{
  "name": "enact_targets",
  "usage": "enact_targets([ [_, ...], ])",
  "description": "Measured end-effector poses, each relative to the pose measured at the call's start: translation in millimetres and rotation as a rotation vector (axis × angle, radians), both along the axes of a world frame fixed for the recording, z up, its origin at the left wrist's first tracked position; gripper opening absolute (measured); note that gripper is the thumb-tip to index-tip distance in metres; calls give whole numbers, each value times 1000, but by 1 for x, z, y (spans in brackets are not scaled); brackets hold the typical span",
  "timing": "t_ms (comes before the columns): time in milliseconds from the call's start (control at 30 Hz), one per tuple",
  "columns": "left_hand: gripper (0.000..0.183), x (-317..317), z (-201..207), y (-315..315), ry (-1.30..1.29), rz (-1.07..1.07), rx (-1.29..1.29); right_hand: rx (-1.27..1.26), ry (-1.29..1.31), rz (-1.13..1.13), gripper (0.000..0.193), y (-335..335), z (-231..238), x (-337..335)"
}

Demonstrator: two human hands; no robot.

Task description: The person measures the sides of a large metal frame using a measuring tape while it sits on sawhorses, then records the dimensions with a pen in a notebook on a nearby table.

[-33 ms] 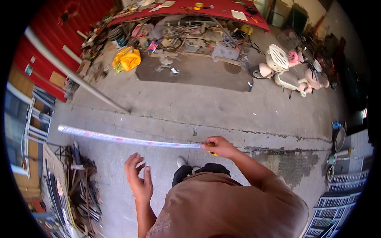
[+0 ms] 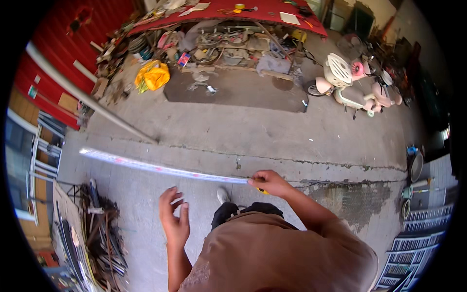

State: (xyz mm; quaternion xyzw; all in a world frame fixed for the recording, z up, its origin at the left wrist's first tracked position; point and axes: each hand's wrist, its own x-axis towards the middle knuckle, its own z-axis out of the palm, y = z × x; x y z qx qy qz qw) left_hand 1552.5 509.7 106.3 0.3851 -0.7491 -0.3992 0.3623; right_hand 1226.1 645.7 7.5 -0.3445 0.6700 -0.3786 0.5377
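Observation:
In front of my body, my right hand [image 2: 270, 183] is closed around a tape measure, whose yellow case [image 2: 262, 191] shows partly below the fingers. From it a long, whitish tape blade [image 2: 160, 169] with reddish marks stretches out to the left through the air, its free end slightly higher in the picture and touching nothing I can see. Below the blade, my left hand [image 2: 175, 219] is raised with thumb and fingers apart. It holds nothing and does not touch the blade. Most of the tape case is hidden by my right hand.
A grey pole [image 2: 92, 97] slants down to the concrete floor at left. Scrap metal lengths [image 2: 104, 228] lie lower left. Ahead are a red-topped table [image 2: 228, 10], clutter beneath it and a yellow bag [image 2: 152, 75]. A pale scooter [image 2: 350, 87] stands right, ladder-like frames [image 2: 413, 248] lower right.
The blade's free end has shifted a little right and up in the picture, so it tilts more. My left hand has moved slightly right. My right hand keeps its grip.

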Motion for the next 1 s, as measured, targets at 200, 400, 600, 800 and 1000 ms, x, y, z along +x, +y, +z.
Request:
enact_targets([
  [200, 60, -121, -42, -107, 50, -439, 421, 116, -36, -140, 41, -42, -12, -38],
  [400, 40, -243, -54, -189, 100, -826, 463, 63, 64, -291, 45, -110, 16, -85],
  [600, 32, -366, -55, -241, -79, -1207, 377, 17, -114, -416, 49, -150, 3, -151],
  [800, 33, -509, -88, -240, -182, -1158, 217, -59, -705, -763, 64, -191, -5, -234],
  [1000, 58, -646, -75, -275, -120, -997, 798, -282, -866, -609, 70, -221, 52, -391],
])
